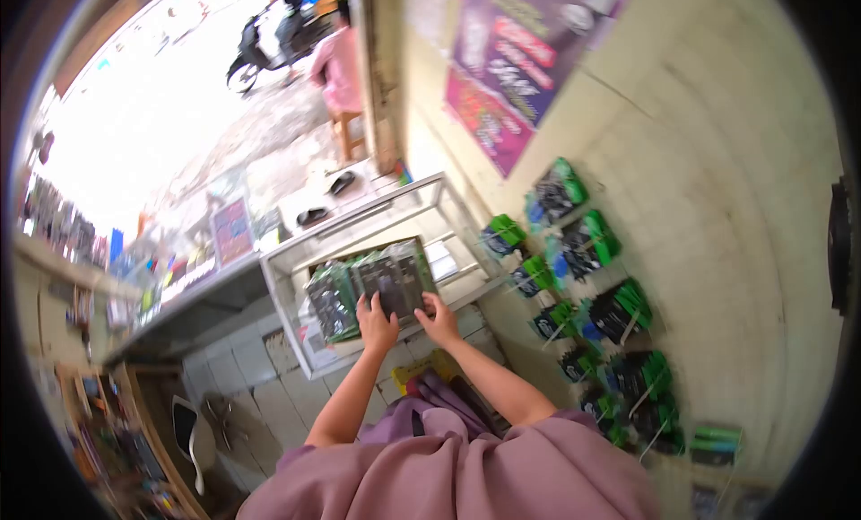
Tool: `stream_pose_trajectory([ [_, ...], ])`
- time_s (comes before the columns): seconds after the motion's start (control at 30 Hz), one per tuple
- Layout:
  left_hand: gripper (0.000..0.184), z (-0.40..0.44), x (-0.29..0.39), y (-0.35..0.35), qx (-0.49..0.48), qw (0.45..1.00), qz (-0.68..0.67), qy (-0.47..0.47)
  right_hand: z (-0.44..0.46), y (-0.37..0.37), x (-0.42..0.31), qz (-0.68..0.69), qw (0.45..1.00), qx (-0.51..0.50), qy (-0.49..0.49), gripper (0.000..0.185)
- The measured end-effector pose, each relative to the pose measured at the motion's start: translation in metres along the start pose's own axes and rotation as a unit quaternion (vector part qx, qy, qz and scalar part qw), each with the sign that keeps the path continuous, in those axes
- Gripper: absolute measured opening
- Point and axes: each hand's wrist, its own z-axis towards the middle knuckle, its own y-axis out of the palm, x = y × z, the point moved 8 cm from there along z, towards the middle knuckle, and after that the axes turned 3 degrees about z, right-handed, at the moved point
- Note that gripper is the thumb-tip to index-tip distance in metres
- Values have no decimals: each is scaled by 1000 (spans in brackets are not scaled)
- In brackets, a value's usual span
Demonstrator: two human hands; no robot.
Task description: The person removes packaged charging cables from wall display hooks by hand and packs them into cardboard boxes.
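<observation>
A box (pixel 421 251) packed with dark, clear-wrapped packets with green edges sits at the glass display case in front of me. On its left side lie shiny wrapped packets (pixel 332 300). A flat dark packet (pixel 387 280) covers the right part. My left hand (pixel 378 324) grips the near edge of this dark packet, thumb to the right and fingers on top. My right hand (pixel 439 322) holds its near right corner, with the thumb toward the left hand. What exactly is inside the packets cannot be made out.
The glass display case (pixel 291 291) has a metal frame. Green-and-black packs (pixel 619 309) hang on the right wall below a purple poster (pixel 516 49). A white chair (pixel 193 435) stands at lower left. Outside, a person in pink (pixel 336 67) sits near a scooter (pixel 256 49).
</observation>
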Motion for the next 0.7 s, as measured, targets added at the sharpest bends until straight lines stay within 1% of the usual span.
stream_pose_trajectory([
  [0.03,60,-8,12,6,-14,999,17,24,-14,-16,6,31,999,24,1,42],
  [0.07,57,-20,30,12,-31,997,35,59,-30,-41,12,31,998,63,3,42],
  [0.1,55,-35,50,16,-50,993,51,96,-49,-57,25,73,996,45,40,35],
  [0.17,50,-70,97,25,-131,980,10,152,-98,-88,49,165,981,11,102,22],
  [0.2,49,-89,114,40,-202,962,-37,179,-125,-106,60,163,980,38,105,21],
  [0.23,47,-109,131,55,-273,937,-79,203,-153,-127,70,159,979,64,108,20],
  [0.27,44,-133,153,63,-321,910,-91,246,-181,-152,74,161,976,105,104,20],
  [0.3,41,-155,179,69,-367,879,-101,288,-211,-171,75,192,967,120,115,19],
  [0.33,41,-174,209,67,-383,861,-101,318,-241,-188,73,224,957,134,125,19],
  [0.37,37,-202,237,68,-486,807,-141,305,-270,-210,66,226,951,171,121,19],
  [0.4,33,-229,263,69,-584,741,-172,284,-296,-230,51,223,949,183,126,19],
  [0.43,33,-247,291,65,-597,722,-166,308,-323,-252,30,221,947,192,132,20],
  [0.47,31,-268,324,55,-610,678,-201,359,-351,-278,0,220,941,222,128,20],
  [0.5,29,-288,356,44,-619,630,-237,405,-377,-306,-40,186,949,233,107,22],
  [0.53,29,-305,387,36,-628,612,-235,419,-403,-334,-75,150,955,240,88,24],
  [0.6,26,-343,448,19,-670,548,-261,426,-466,-389,-128,145,947,284,45,22],
  [0.63,26,-362,476,16,-676,535,-261,434,-504,-416,-148,132,934,328,47,21],
  [0.7,26,-401,533,0,-654,476,-307,502,-572,-467,-164,100,903,413,63,19],
])
